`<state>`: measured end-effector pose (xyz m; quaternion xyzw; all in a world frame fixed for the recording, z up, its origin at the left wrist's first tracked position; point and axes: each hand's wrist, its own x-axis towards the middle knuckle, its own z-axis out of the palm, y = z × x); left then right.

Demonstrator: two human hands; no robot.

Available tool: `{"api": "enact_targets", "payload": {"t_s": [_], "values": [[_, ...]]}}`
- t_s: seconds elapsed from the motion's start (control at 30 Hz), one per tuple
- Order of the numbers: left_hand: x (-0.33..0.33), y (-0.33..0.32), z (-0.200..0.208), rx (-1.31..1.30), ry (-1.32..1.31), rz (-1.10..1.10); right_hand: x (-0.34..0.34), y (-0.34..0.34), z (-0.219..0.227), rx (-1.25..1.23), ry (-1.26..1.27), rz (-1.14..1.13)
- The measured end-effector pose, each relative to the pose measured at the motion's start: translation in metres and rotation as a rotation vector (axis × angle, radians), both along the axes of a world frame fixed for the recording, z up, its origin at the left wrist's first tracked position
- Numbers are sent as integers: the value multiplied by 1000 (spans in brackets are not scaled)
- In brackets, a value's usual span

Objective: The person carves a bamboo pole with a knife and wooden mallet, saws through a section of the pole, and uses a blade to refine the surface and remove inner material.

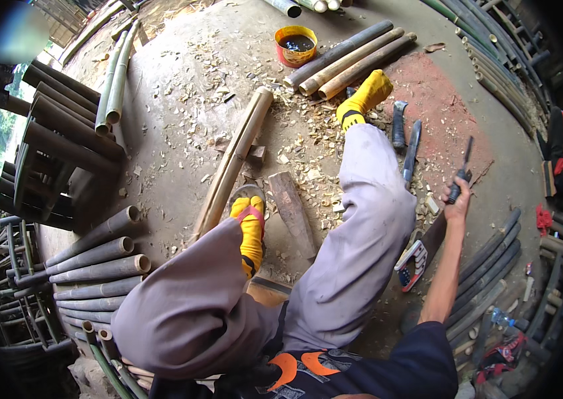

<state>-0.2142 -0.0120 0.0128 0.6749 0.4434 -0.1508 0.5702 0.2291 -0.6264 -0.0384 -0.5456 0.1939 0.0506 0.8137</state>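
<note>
My right hand (456, 203) is closed around the black handle of a tool with a narrow dark shaft (469, 149), held out over the floor on the right. Its exact kind is too small to tell. Below that hand lies a handsaw (412, 265) with a red, white and blue handle. Between my right leg and the hand rest a long flat blade (412, 151) and a dark-handled tool (398, 123). My left hand is not in view. A grooved bamboo pole (236, 159) slants beside my left foot, and a rough wooden block (292, 214) lies between my legs.
Wood chips litter the ground. Ahead stand a yellow and red bucket (296, 45) of dark liquid and three bamboo poles (351, 58). Bamboo pieces (100, 264) are stacked at left, near a dark bamboo frame (62, 139). More dark poles (487, 266) lie at right.
</note>
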Motion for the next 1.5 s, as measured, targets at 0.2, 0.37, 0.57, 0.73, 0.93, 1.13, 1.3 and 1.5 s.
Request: {"api": "enact_targets", "payload": {"t_s": [0.2,0.37,0.57,0.73,0.93,1.13,1.3,1.5], "values": [[-14,39,71,63,-263,-40,-60,43,141,-208,-436,-159],[-16,58,120,388,-559,255,-121,98,208,-318,-415,-19],[36,38,150,391,-1293,503,-169,163,177,-503,-422,276],[131,17,177,502,-1477,458,-220,218,107,-479,-151,701],[202,-21,251,546,-1560,251,-272,250,74,-571,-268,849],[254,-59,277,663,-1567,-65,-253,253,89,-631,-377,778],[275,-84,280,807,-1569,-279,-219,267,127,-640,-638,665],[281,-119,278,583,-1636,-377,-199,267,124,-556,-675,678]]}}
